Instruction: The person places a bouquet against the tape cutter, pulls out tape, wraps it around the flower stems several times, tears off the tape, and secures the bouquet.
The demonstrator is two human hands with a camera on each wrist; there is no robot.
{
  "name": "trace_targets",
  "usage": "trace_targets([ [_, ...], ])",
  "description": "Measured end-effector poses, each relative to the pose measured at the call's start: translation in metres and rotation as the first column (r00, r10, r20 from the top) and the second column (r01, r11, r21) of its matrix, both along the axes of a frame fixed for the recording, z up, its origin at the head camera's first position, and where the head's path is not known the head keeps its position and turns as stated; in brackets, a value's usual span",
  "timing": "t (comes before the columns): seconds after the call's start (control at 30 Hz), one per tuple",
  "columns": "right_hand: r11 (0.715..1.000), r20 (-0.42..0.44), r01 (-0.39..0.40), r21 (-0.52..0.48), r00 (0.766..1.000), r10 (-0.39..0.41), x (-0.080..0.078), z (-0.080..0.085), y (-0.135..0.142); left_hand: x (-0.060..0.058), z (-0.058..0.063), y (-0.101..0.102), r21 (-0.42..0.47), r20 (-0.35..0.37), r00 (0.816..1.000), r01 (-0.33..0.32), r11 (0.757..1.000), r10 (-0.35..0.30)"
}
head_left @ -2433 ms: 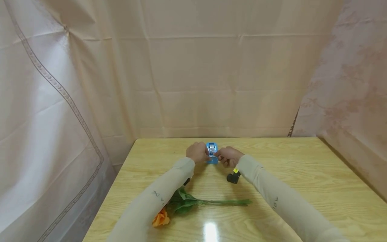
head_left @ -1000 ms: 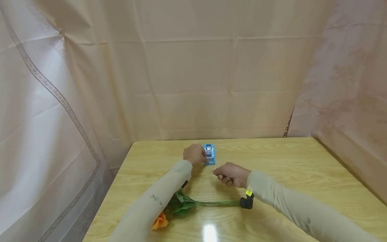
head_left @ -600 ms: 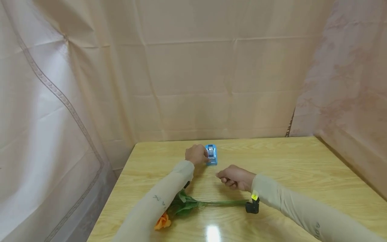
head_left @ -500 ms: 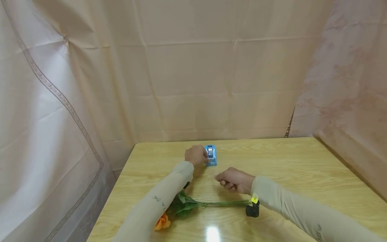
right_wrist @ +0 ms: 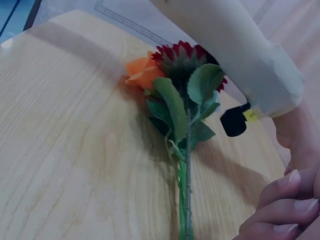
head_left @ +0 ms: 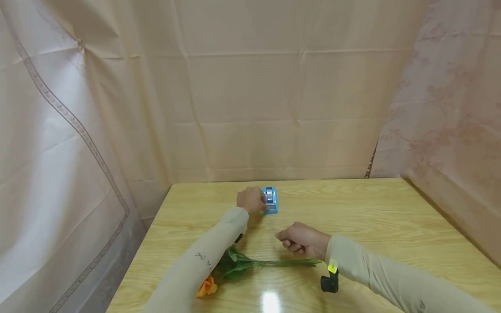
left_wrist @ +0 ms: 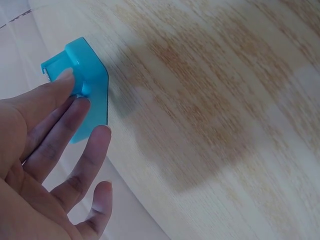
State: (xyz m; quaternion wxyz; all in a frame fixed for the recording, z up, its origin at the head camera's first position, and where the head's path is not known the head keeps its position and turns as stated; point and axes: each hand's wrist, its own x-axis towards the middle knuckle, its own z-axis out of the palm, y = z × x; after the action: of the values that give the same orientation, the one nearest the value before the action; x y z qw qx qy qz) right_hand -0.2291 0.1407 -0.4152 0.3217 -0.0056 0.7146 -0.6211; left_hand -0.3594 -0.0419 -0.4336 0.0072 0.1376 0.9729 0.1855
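A blue tape dispenser (head_left: 270, 201) with a clear roll in it stands near the back edge of the table. My left hand (head_left: 251, 200) grips its side; in the left wrist view the thumb (left_wrist: 62, 80) and fingertips press on the blue body, beside the serrated cutter. Nearer to me, my right hand (head_left: 303, 239) has thumb and forefinger pinched together, on a faint clear strip of tape that runs toward the dispenser. Its other fingers (right_wrist: 282, 205) are curled. Below the hands lies a bunch of flowers, its green stems (head_left: 289, 262) pointing right.
The bunch has an orange bloom (right_wrist: 144, 71), a dark red bloom (right_wrist: 182, 52) and green leaves (head_left: 235, 263). My left sleeve partly covers it in the head view. A wood-grain table (head_left: 352, 208) carries everything, with beige cloth (head_left: 250, 108) hanging behind and at both sides.
My right hand has drawn back from the dispenser toward me, its finger and thumb still pinched. My left hand has stayed on the dispenser, and the flowers lie where they were.
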Motion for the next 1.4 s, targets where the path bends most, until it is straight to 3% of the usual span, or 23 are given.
trace_targets([
  [0.53, 0.999, 0.022, -0.054, -0.004, 0.998, 0.055, 0.021, -0.002, -0.002, 0.005, 0.003, 0.000, -0.004, -0.006, 1.000, 0.002, 1.000, -0.002],
  [0.87, 0.998, 0.008, -0.057, 0.014, 0.998, 0.057, 0.025, -0.006, 0.000, 0.006, 0.004, 0.000, 0.024, 0.003, 1.000, -0.004, 1.000, 0.004],
  [1.4, 0.998, 0.003, -0.047, 0.032, 0.999, 0.047, 0.029, -0.009, 0.003, -0.001, 0.001, 0.002, -0.023, -0.004, 1.000, 0.030, 0.999, -0.030],
])
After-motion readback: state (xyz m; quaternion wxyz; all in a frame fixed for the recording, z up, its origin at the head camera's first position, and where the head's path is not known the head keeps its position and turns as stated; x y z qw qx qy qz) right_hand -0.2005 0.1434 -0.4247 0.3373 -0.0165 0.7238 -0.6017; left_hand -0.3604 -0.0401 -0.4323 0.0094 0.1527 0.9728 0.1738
